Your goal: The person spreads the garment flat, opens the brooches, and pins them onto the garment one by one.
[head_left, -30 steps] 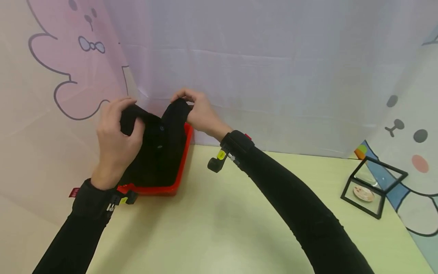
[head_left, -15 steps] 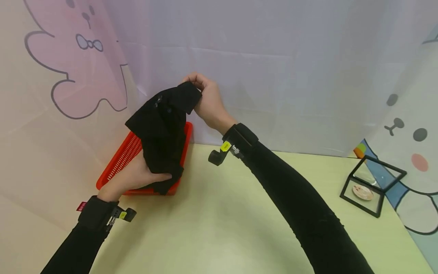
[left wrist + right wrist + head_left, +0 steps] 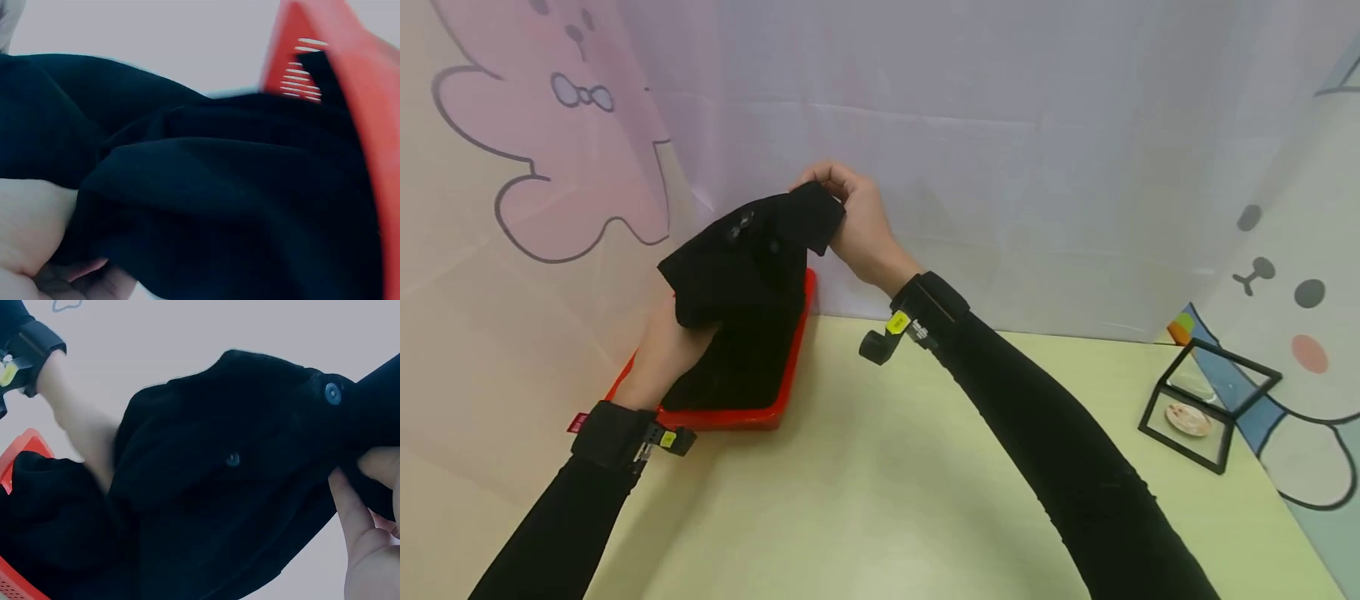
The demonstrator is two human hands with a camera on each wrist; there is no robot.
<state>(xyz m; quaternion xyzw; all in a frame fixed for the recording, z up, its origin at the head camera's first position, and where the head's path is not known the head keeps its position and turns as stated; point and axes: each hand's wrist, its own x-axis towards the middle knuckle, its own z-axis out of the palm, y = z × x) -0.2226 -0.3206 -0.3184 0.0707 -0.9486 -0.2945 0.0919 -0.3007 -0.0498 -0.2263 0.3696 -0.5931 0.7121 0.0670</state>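
A black buttoned shirt point(image 3: 741, 271) is partly raised above a red plastic basket point(image 3: 730, 418), and its lower part lies in the basket. At its raised collar end, my right hand point(image 3: 859, 229) pinches the cloth between thumb and fingers. My left hand point(image 3: 670, 350) is under the left side of the shirt, its fingers mostly hidden in the head view. In the left wrist view, curled fingers point(image 3: 112, 284) hold a fold of the dark fabric. Two round buttons point(image 3: 333, 394) show up close in the right wrist view.
The basket stands on a pale yellow table point(image 3: 880, 500), against a printed curtain point(image 3: 925, 167) at the back and left. Toward the right edge lies a black-framed clear box point(image 3: 1187, 450) with a pale oval object point(image 3: 1188, 419) in it.
My right hand has risen and drawn the collar end up and to the right. My left hand dropped toward the basket's front, then came up again beneath the shirt.
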